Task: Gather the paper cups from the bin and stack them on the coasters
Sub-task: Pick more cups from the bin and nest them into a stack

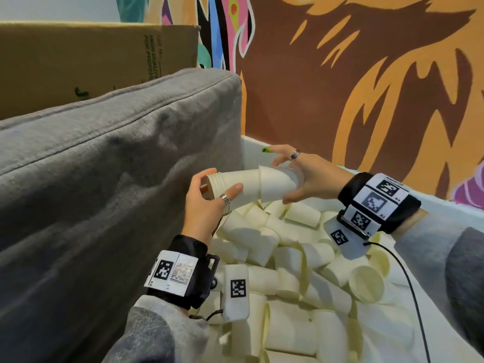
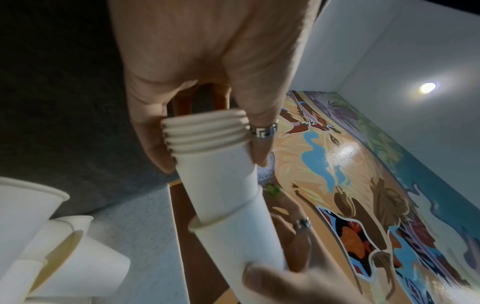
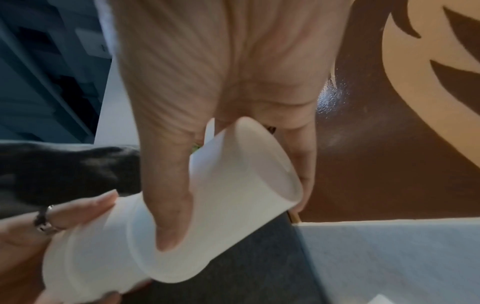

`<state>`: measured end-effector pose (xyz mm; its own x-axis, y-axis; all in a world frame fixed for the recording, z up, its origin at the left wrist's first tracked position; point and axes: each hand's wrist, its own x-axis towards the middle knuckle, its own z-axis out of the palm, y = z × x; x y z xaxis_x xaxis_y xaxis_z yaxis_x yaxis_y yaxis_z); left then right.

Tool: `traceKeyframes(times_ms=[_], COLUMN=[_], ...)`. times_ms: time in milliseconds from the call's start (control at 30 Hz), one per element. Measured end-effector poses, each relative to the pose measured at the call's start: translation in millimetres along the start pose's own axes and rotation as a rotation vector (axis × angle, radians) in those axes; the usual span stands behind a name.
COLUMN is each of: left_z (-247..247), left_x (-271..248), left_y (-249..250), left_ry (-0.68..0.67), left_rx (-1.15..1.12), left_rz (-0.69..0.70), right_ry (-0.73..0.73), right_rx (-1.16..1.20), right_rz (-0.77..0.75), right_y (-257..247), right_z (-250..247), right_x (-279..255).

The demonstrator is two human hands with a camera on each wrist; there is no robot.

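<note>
My left hand (image 1: 222, 180) grips a nested stack of white paper cups (image 1: 243, 189) near its rims and holds it sideways above the bin. An orange-brown flat piece (image 1: 205, 189) shows at the stack's rim end, against my palm. My right hand (image 1: 282, 179) grips a single white cup (image 1: 275, 184) whose mouth sits over the stack's base end. In the left wrist view my left hand (image 2: 210, 162) grips the stack (image 2: 221, 185), with the single cup (image 2: 239, 236) below it. The right wrist view shows my right hand (image 3: 236, 222) round the single cup (image 3: 233, 185).
Under both hands a white bin (image 1: 432, 203) holds several loose paper cups (image 1: 288, 271) lying on their sides. A grey cushion (image 1: 104, 166) rises along the bin's left side, with a cardboard box (image 1: 78, 61) behind it. A painted mural wall (image 1: 366, 87) stands behind the bin.
</note>
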<state>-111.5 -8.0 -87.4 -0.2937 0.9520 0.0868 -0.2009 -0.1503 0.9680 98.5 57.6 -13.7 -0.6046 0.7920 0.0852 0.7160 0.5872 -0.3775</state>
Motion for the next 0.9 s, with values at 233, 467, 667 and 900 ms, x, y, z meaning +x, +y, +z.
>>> traceKeyframes(times_ms=[233, 467, 667, 900], left_z=[11.9, 0.4, -4.8, 1.2], left_x=[-7.0, 3.3, 15.2, 21.4], left_y=[8.6, 7.5, 2.8, -2.1], left_ry=[-0.165, -0.105, -0.027, -0.025], left_rx=[-0.073, -0.033, -0.015, 0.061], left_rz=[-0.072, -0.039, -0.035, -0.013], right_ry=[-0.080, 0.186, 0.167, 0.061], right_rx=[0.422, 0.855, 0.435, 0.152], right_rz=[-0.028, 0.311, 0.651, 0.669], right_y=[-22.3, 12.7, 88.8, 126.3], right_z=[11.6, 13.5, 37.8, 82.1], right_x=[5.9, 28.8, 57.6, 87.2])
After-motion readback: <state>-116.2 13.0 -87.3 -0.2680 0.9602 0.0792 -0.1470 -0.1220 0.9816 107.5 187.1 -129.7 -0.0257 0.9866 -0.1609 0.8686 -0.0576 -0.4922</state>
